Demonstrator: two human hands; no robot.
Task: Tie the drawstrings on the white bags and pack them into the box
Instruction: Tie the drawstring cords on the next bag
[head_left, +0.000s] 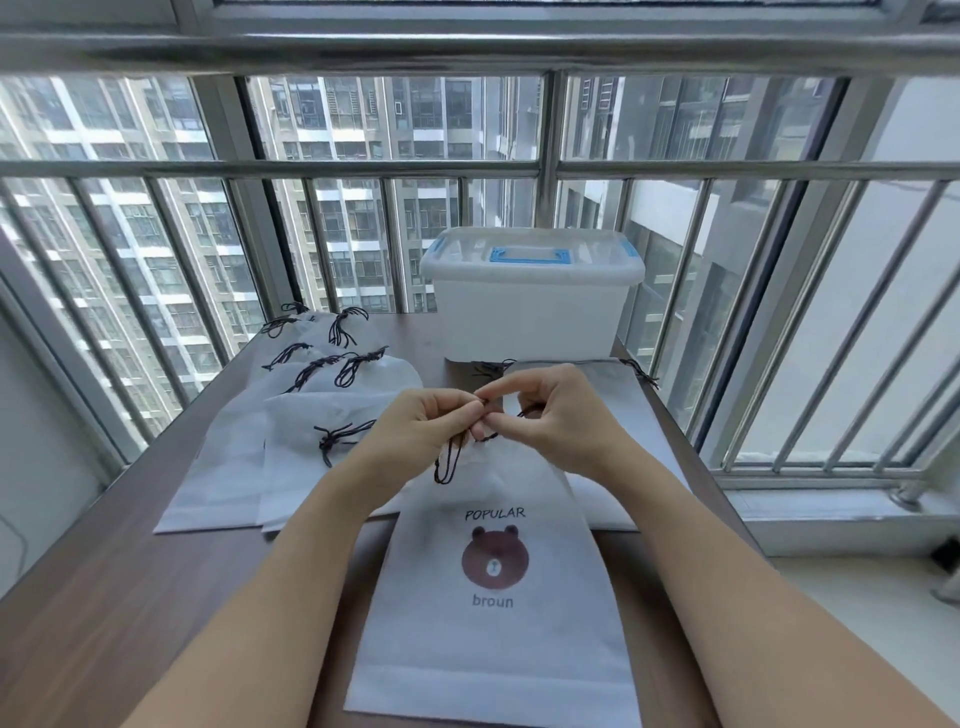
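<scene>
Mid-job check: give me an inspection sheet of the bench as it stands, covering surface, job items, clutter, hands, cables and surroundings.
Surface: brown wooden table, set against a window.
Job's things: bear-print bag lies flat in front, its black drawstring being worked. Pile of white bags on the left with cords gathered at their tops. More bags on the right, under the hands. Storage box at the far edge, lid on.
Clutter: nothing seen.
Hands: left hand and right hand both pinch the drawstring at the bag's mouth.
Cables: thin wire at the left edge, off the table.
Surroundings: railing and tower blocks beyond the glass.
</scene>
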